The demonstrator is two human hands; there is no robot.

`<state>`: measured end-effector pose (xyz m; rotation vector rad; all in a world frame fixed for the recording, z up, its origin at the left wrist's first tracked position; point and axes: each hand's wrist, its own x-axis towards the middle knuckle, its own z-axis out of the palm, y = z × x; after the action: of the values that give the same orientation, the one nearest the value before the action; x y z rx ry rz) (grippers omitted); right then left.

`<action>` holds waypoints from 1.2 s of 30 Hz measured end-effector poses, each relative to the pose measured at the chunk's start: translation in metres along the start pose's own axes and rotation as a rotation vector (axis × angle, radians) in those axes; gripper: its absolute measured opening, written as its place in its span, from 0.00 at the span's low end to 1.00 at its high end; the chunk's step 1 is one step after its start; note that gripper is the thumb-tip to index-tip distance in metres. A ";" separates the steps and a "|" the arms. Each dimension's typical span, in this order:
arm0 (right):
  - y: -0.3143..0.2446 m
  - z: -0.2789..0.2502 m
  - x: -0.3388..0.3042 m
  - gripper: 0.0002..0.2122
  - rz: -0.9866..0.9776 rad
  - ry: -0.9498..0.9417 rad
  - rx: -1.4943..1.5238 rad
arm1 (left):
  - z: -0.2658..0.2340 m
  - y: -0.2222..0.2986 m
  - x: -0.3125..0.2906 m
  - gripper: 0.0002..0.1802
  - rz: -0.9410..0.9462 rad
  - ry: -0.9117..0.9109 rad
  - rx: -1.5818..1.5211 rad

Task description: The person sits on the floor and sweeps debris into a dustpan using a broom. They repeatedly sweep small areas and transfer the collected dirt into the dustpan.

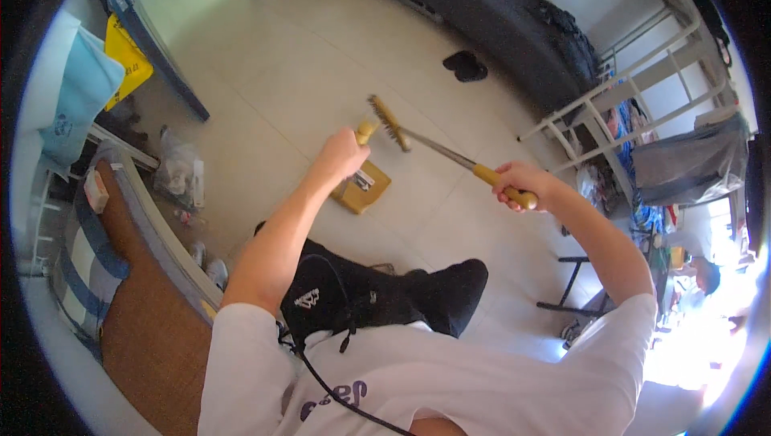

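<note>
In my left hand [344, 153] is the yellow handle of a dustpan [375, 195]; the fingers are wrapped round it. Its yellow pan hangs below the hand, partly hidden by it, with a pale patch on top. My right hand [528, 184] grips a broom [438, 147] by its yellow grip. A metal shaft runs from there to the left, ending in a yellow head with dark bristles, which is just right of the dustpan handle's top. Whether the broom head touches the dustpan, I cannot tell.
Pale tiled floor [265, 59] spreads ahead, with dark slippers [465, 66] on it. A dark-covered bed [490, 22] lines the far side. White metal bunk rails [618, 99] stand at right. A brown bed mat [152, 340] and clear plastic bag [178, 169] are at left, near an open door [152, 34].
</note>
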<state>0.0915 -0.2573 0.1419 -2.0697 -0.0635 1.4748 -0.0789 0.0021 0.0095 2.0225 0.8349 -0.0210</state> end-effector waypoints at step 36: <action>0.125 0.095 -0.058 0.11 -0.088 -0.354 -0.236 | -0.015 -0.010 -0.009 0.13 -0.030 0.011 -0.026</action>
<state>-0.0507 -0.3404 0.1101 -1.9272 -0.4821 1.8348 -0.0956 0.0121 0.0131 1.9870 0.8682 -0.0162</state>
